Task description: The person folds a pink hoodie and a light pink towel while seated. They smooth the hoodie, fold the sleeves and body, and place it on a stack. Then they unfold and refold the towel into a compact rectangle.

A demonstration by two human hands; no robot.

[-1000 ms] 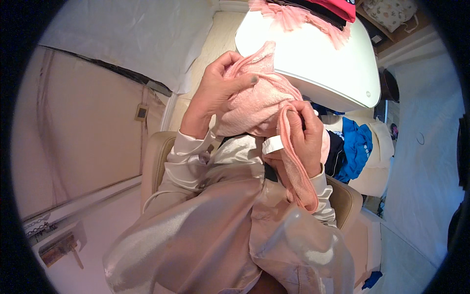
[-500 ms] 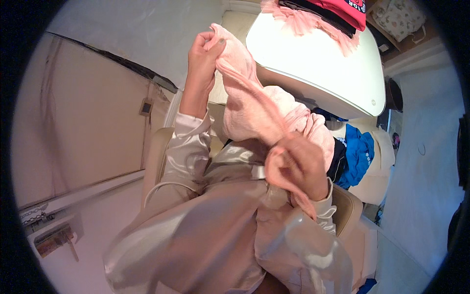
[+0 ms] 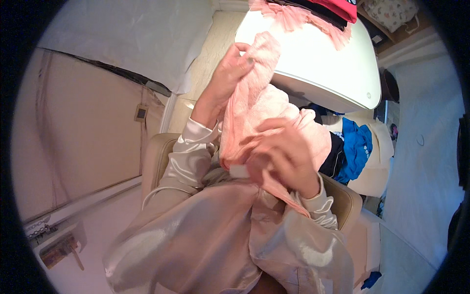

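Note:
A soft pink garment (image 3: 284,105) hangs bunched over my lap; its exact kind is hard to make out. My left hand (image 3: 232,71) is raised and pinches a narrow upper end of it, which stands up like a sleeve or leg. Lower down, my right hand (image 3: 289,157) lies over the garment's near part, its fingers blurred by motion, so their grip is unclear. A small white tag (image 3: 240,170) shows beside the right fingertips. A pink strip of the cloth trails below the right wrist.
Ahead stands a white glossy table (image 3: 313,59) with a stack of folded clothes, red (image 3: 338,10) and black over pink tulle (image 3: 293,17). Blue clothing (image 3: 356,149) and dark clothing (image 3: 335,157) lie to the right. A dustpan with a brush (image 3: 61,250) is at the lower left.
My left hand has moved right and slightly down with the pink end, which now stands more upright. My right hand has shifted slightly left, its fingers less curled. The white tag has moved left.

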